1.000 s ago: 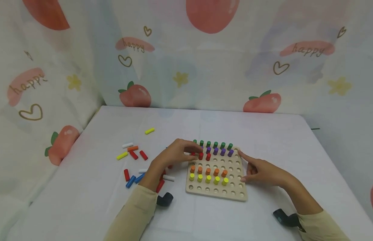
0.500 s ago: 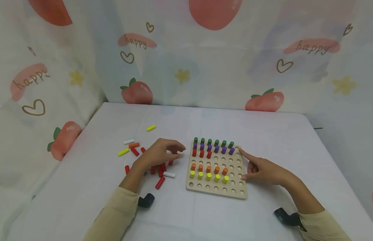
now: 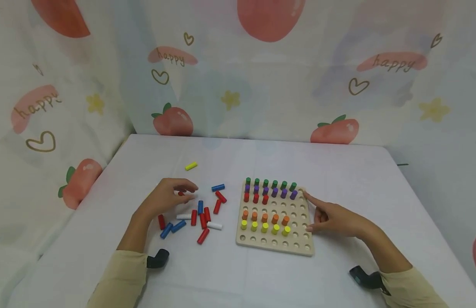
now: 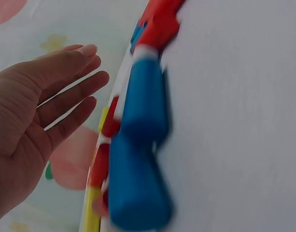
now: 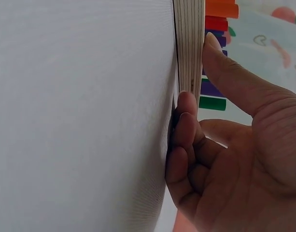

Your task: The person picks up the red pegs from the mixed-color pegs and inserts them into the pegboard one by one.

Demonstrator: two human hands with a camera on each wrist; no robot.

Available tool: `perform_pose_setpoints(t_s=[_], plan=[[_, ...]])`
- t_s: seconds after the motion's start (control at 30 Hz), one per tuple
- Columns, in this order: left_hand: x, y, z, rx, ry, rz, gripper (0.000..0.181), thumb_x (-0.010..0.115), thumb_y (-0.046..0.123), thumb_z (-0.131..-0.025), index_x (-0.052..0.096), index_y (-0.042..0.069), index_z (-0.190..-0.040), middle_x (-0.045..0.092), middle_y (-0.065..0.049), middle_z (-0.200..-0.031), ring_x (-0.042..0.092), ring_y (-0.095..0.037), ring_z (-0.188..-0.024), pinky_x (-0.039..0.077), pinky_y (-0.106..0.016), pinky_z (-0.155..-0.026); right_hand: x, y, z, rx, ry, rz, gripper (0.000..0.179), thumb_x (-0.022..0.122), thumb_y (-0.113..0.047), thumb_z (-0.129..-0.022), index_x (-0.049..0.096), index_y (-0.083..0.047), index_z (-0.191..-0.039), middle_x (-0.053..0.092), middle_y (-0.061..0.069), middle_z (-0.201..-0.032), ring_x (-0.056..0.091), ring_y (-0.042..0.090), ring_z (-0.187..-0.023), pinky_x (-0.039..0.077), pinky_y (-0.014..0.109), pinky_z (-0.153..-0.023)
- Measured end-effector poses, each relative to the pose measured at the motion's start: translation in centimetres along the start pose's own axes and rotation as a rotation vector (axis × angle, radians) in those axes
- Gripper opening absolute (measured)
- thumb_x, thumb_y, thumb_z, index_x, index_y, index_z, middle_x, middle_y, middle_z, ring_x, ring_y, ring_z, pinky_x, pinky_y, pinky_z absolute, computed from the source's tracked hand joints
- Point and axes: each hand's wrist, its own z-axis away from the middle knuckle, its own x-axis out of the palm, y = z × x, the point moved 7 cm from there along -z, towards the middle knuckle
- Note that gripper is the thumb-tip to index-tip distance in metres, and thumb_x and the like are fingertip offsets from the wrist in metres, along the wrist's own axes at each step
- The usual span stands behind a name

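My left hand (image 3: 166,199) hovers over the left part of the loose pegs, fingers loosely bent and nothing between them. A red peg (image 3: 181,193) shows behind its fingertips. In the left wrist view the hand (image 4: 51,106) is apart from the blue pegs (image 4: 140,188). My right hand (image 3: 334,220) holds the right side of the wooden pegboard (image 3: 269,245), index finger at the far corner and thumb lower down. Its thumb (image 5: 215,53) lies against the board's edge (image 5: 190,43). Green, purple, red, orange and yellow pegs stand in rows; the red row (image 3: 255,198) has three.
Several red, blue and white pegs lie scattered left of the board, among them a white peg (image 3: 214,225) and a blue peg (image 3: 218,187). A yellow peg (image 3: 191,166) lies farther back. A printed curtain (image 3: 276,85) stands behind the white table (image 3: 338,171).
My left hand has moved left from the pegboard's red row to above the loose pegs, uncovering the red row and several loose pegs. My right hand stays at the board's edge.
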Motion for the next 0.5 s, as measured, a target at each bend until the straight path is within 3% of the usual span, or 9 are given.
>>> perform_pose_setpoints(t_s=[0.2, 0.37, 0.5], plan=[[-1.7, -2.6, 1.2, -0.026, 0.031, -0.043, 0.023, 0.081, 0.012, -0.092, 0.078, 0.013, -0.114, 0.074, 0.002, -0.106, 0.067, -0.023, -0.1, 0.058, -0.041, -0.087, 0.2, -0.1, 0.1, -0.016, -0.006, -0.014, 0.101, 0.084, -0.033, -0.088, 0.023, -0.006, -0.164, 0.053, 0.001, -0.084, 0.05, 0.018, -0.075, 0.04, 0.028, -0.062], [-2.6, -4.6, 2.0, -0.084, 0.041, -0.023, 0.025, 0.079, 0.01, -0.093, 0.077, 0.013, -0.118, 0.073, 0.002, -0.107, 0.067, -0.026, -0.106, 0.058, -0.042, -0.089, 0.2, -0.2, 0.1, -0.017, -0.004, -0.02, 0.1, 0.084, -0.031, -0.088, 0.023, -0.005, -0.164, 0.054, 0.001, -0.085, 0.049, 0.019, -0.075, 0.04, 0.028, -0.062], [-3.1, -5.3, 2.5, -0.101, 0.056, -0.008, 0.029, 0.08, 0.01, -0.093, 0.076, 0.013, -0.121, 0.074, -0.001, -0.114, 0.067, -0.028, -0.111, 0.057, -0.045, -0.092, 0.0, -0.1, 0.2, -0.006, 0.006, -0.01, 0.1, 0.084, -0.032, -0.089, 0.023, -0.007, -0.164, 0.054, 0.001, -0.085, 0.05, 0.018, -0.075, 0.041, 0.028, -0.063]])
